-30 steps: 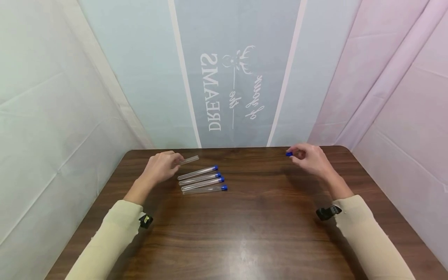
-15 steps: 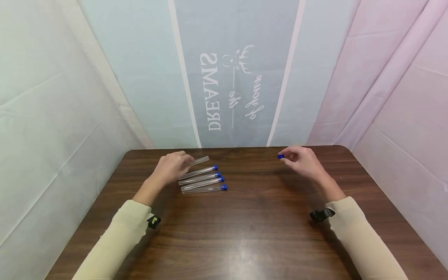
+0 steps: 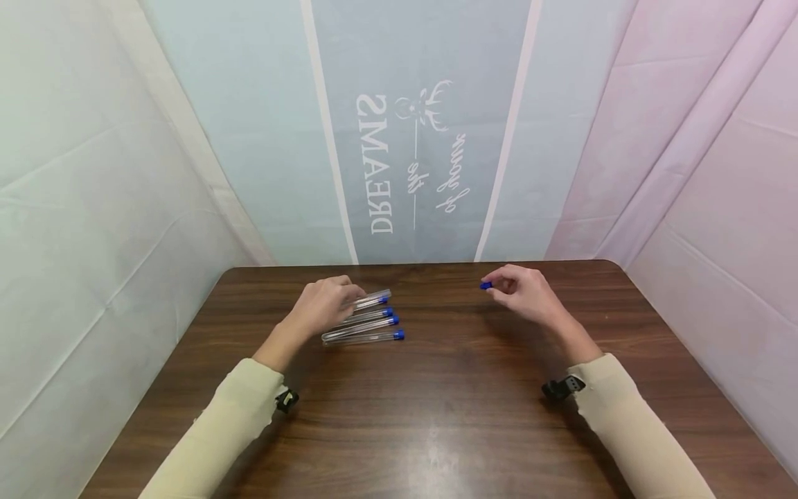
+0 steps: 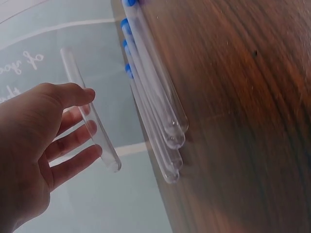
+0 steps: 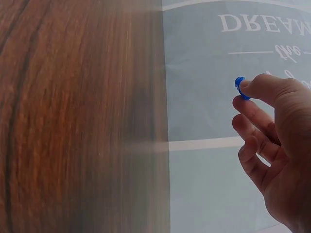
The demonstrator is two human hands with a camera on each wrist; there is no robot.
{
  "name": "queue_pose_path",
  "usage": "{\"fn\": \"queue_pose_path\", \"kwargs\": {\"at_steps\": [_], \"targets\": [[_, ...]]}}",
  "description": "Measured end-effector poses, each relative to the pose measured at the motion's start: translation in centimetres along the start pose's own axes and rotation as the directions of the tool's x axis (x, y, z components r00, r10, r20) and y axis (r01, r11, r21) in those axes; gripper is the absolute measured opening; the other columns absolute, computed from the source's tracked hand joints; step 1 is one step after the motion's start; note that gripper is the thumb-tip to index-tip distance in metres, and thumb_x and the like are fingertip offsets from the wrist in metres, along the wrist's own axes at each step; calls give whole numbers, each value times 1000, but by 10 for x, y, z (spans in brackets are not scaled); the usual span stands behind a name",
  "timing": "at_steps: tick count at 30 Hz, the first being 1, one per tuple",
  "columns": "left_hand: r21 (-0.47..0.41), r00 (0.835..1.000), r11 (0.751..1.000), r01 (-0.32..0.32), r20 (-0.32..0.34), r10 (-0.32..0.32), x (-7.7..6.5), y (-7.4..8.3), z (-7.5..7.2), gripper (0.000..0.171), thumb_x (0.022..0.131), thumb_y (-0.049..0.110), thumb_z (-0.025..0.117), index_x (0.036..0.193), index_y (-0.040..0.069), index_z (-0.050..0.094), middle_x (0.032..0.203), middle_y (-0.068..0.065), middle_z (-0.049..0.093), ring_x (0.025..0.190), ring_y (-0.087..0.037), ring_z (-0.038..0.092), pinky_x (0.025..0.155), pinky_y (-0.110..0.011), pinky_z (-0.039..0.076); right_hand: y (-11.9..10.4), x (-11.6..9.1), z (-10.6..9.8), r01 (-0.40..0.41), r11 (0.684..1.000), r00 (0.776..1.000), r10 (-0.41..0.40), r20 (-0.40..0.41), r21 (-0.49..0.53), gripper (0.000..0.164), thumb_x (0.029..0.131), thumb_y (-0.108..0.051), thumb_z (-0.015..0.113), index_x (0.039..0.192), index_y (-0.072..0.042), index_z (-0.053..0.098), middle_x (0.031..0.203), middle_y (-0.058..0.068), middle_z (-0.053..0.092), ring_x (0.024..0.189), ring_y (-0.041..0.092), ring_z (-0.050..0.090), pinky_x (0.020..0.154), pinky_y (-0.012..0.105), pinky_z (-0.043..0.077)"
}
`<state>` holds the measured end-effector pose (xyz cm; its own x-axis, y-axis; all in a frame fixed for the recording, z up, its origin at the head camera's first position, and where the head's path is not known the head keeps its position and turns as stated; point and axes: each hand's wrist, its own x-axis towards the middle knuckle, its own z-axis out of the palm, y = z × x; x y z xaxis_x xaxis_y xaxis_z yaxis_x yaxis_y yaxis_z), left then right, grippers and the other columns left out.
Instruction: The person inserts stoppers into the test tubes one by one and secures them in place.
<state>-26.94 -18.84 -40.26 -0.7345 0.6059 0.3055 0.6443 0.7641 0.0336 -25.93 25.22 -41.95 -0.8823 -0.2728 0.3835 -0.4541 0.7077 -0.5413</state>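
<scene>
Between thumb and fingers my left hand (image 3: 325,303) holds a clear test tube (image 4: 97,128) with no cap on its end. That tube overlaps the farthest of several capped test tubes (image 3: 361,326) in the head view. Those tubes lie side by side on the table, blue caps (image 3: 399,335) pointing right and rounded ends to the left. Across a gap to the right, my right hand (image 3: 525,291) pinches a small blue cap (image 5: 239,83) between thumb and index finger. The other fingers of that hand are bent and hold nothing.
Dark wood-grain table (image 3: 424,409) under both hands. Along its far edge hangs a grey-blue cloth (image 3: 430,41) with white mirrored lettering. Pale cloth walls (image 3: 93,242) stand at left and right. A small black camera (image 3: 563,388) sits on each wrist.
My left hand has moved right with the uncapped test tube, now over the lying tubes. My right hand has come left and slightly nearer with the blue cap. The lying tubes stay put.
</scene>
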Motion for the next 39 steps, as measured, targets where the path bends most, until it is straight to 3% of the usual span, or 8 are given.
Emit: {"fn": "queue_pose_path", "kwargs": {"at_steps": [18,28,39], "targets": [[12,999,999,-44,14,44,12,24,1,21,98,17,86,118,21,87,103,0,79,73,-14,69,53,-28,48,-16,6,12,17,995,999,-21,41,93,17,97,-2,85,113,-7,83,95,10,84,75,2,68,67,22,55],[7,999,999,-52,3,52,17,28,4,19,99,18,86,117,22,87,101,-1,79,70,-13,65,51,-23,39,-27,8,13,24,993,997,-32,66,117,19,96,-2,85,114,-9,84,98,9,85,79,5,69,69,24,55],[7,998,998,-63,-1,63,19,32,4,17,100,19,86,117,22,87,102,0,80,72,-13,68,52,-24,43,-34,9,18,39,985,997,-50,57,170,19,96,1,85,113,-8,85,94,12,84,76,2,67,68,25,56]]}}
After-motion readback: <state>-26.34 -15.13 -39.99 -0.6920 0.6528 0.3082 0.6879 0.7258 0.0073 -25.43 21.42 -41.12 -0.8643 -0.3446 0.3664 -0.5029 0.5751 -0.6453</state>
